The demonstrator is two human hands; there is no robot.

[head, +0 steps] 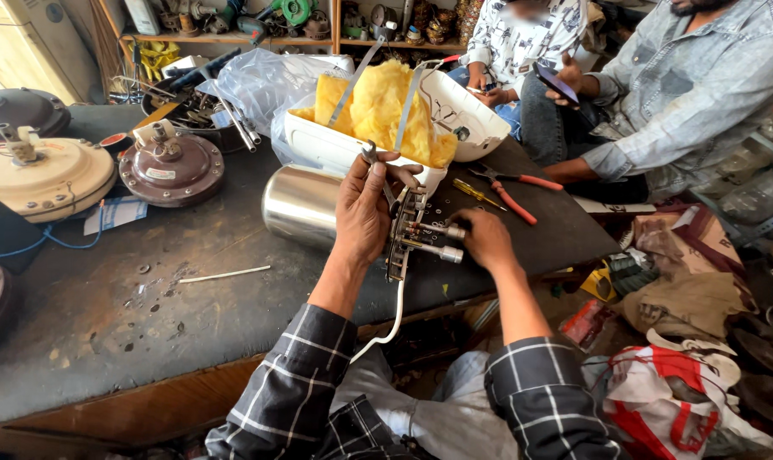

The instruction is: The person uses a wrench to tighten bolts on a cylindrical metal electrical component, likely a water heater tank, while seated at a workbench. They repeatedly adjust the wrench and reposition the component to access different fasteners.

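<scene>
Far left on the dark workbench (105, 298) sits a cream fan motor (41, 175). Near the bench's near edge, his left hand (363, 209) clamps the metal plate assembly (403, 234) upright beside a steel cylinder (301, 204); right hand (486, 238) fingers curl around its protruding tubes.

Red-handled pliers (513, 189) are lying on the dark workbench (105, 307); a brown fan motor (172, 167) is sitting beside a cream one (44, 175).
</scene>
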